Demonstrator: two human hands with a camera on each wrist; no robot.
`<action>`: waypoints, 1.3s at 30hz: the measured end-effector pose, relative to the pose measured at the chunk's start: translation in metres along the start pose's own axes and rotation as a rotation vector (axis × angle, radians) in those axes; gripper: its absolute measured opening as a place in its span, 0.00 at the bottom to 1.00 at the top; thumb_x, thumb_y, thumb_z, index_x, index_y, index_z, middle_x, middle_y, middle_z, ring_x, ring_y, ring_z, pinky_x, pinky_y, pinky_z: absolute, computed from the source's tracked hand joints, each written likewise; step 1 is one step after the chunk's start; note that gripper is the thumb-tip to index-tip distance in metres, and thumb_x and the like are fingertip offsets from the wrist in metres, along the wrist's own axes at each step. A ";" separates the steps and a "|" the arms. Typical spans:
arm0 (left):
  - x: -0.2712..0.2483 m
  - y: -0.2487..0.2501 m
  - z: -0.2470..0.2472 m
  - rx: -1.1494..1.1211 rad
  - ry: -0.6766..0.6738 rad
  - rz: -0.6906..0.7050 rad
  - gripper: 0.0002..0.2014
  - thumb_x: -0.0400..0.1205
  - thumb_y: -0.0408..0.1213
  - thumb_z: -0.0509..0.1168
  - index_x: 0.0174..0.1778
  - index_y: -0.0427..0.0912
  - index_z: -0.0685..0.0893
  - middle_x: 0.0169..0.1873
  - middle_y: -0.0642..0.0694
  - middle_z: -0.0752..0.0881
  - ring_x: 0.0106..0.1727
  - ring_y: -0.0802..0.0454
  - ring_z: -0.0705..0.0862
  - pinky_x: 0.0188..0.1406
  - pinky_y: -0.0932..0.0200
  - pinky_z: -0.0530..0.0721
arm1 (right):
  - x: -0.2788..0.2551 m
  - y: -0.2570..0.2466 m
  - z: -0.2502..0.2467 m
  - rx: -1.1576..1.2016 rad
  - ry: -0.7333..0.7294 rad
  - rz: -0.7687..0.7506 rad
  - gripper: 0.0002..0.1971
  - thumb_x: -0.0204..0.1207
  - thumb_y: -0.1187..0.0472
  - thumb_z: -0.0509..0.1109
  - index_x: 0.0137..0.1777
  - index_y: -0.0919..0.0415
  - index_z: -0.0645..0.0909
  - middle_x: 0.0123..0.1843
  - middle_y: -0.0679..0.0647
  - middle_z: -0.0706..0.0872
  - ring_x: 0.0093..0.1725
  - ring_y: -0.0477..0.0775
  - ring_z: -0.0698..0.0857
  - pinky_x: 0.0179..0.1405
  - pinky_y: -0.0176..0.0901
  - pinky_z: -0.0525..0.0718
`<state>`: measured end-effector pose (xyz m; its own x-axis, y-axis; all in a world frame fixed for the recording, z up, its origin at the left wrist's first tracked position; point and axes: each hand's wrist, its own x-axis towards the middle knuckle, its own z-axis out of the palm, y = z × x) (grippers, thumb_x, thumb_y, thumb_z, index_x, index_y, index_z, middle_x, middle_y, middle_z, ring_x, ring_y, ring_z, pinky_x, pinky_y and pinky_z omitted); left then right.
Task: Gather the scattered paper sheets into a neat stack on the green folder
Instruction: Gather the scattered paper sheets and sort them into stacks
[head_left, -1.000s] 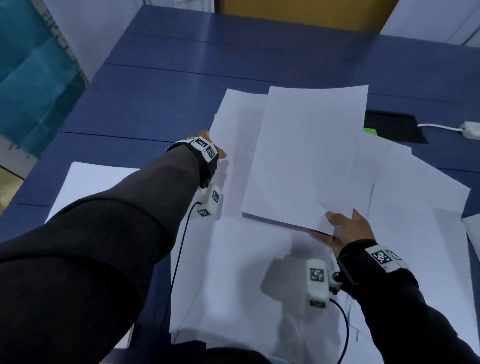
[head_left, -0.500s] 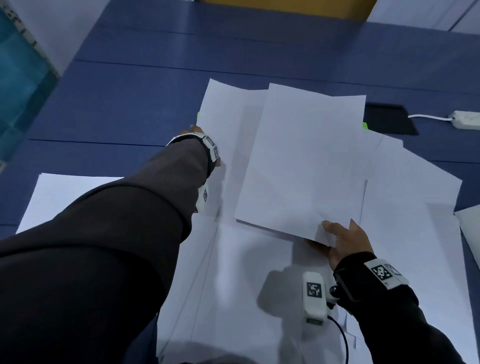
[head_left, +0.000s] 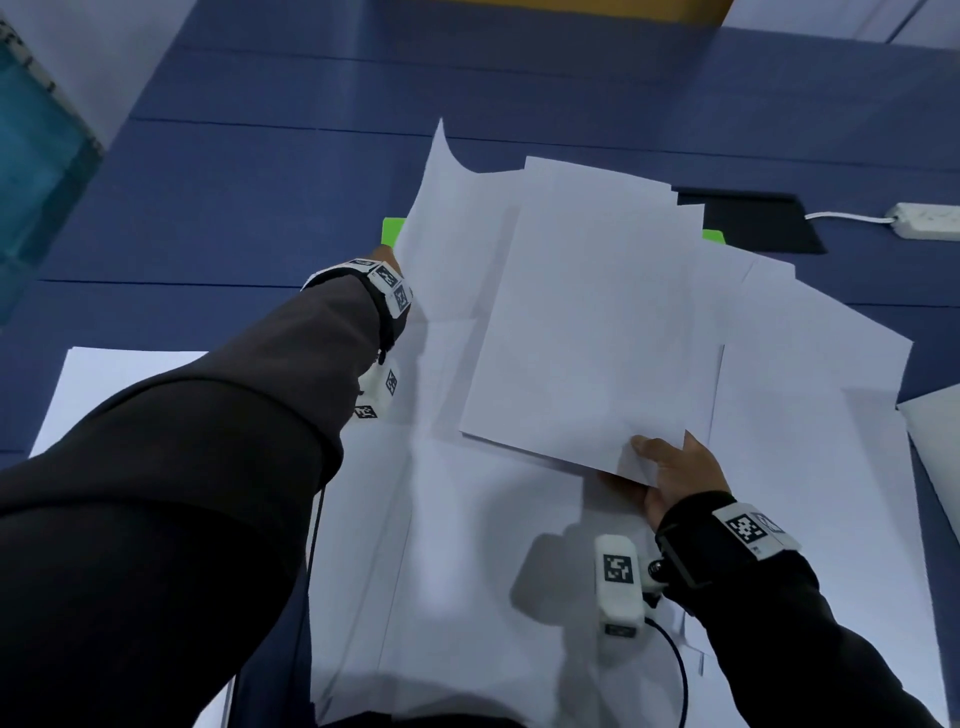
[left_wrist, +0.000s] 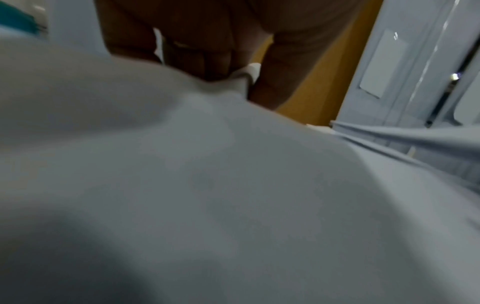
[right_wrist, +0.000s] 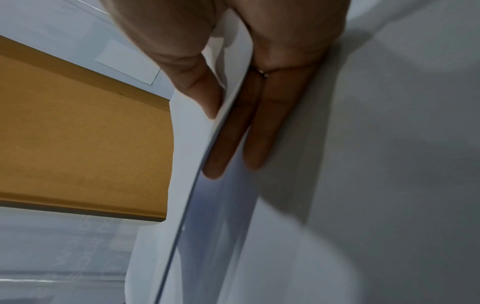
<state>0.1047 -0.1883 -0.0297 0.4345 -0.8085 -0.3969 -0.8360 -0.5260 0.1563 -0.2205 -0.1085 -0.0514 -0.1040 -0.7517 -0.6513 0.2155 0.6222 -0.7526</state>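
Paper sheets (head_left: 592, 332) pinched: right hand (head_left: 675, 475) thumb above, fingers (right_wrist: 255, 131) beneath.

Dim, bluish light; soft shadows; blurred, noisy wrist views.

We see white sheets (head_left: 467, 571) spread overlapping across the table, with 1 small stack (head_left: 587, 332) lifted at its near corner and tilted above the others. A curled sheet (head_left: 441, 208) rises at the far left. Only 2 corners of the green folder (head_left: 392, 231) show beneath the paper.
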 end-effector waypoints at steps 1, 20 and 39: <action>-0.001 -0.003 -0.003 0.029 -0.011 0.006 0.15 0.74 0.37 0.65 0.56 0.39 0.76 0.45 0.43 0.82 0.52 0.37 0.83 0.59 0.43 0.82 | -0.001 0.000 0.000 0.000 -0.001 0.001 0.08 0.75 0.74 0.65 0.45 0.60 0.79 0.43 0.59 0.83 0.43 0.63 0.84 0.36 0.66 0.88; -0.018 -0.084 -0.029 -0.593 0.321 -0.211 0.06 0.81 0.31 0.58 0.39 0.42 0.69 0.45 0.43 0.72 0.45 0.48 0.70 0.37 0.60 0.69 | -0.028 0.005 0.014 -0.012 -0.104 0.054 0.34 0.78 0.75 0.64 0.81 0.61 0.56 0.60 0.56 0.70 0.43 0.50 0.79 0.39 0.59 0.87; -0.115 -0.085 0.028 -0.747 0.138 -0.118 0.19 0.83 0.32 0.61 0.71 0.34 0.73 0.69 0.38 0.79 0.67 0.42 0.79 0.54 0.65 0.72 | -0.051 0.030 0.019 -0.126 -0.143 0.096 0.33 0.79 0.73 0.62 0.81 0.53 0.57 0.74 0.59 0.68 0.45 0.58 0.84 0.39 0.61 0.89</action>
<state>0.1164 -0.0433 -0.0231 0.5857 -0.7358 -0.3400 -0.3544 -0.6097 0.7090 -0.1901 -0.0560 -0.0388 0.0521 -0.7054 -0.7069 0.0940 0.7082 -0.6997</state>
